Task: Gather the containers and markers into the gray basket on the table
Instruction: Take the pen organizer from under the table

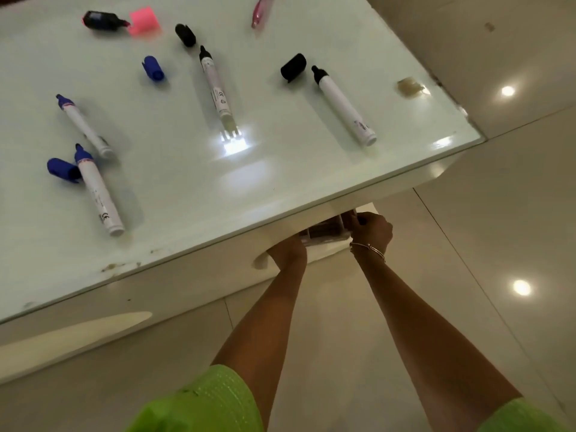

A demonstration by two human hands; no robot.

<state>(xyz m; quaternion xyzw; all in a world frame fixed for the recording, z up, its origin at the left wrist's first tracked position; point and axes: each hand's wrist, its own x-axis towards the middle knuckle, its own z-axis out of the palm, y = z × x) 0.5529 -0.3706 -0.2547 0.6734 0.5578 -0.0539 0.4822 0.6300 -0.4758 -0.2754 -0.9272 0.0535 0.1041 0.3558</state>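
Note:
Several uncapped markers lie on the white table (280, 169): two blue-tipped ones (84, 126) (98, 190) at the left and two black-tipped ones (213, 82) (343, 104) further right. Loose blue caps (152, 68) (62, 170) and black caps (185, 34) (293, 67) lie beside them. Below the table's near edge, both hands reach under it. My right hand (371, 230) is closed on the rim of a gray basket-like thing (324, 235). My left hand (288, 249) is mostly hidden under the edge, touching the same thing.
A black highlighter (103, 20) with a pink cap (144, 20) lies at the far left. A pink pen (261, 10) sits at the top edge. A brownish smear (410, 86) marks the table's right corner. Glossy floor tiles (467, 213) surround the table.

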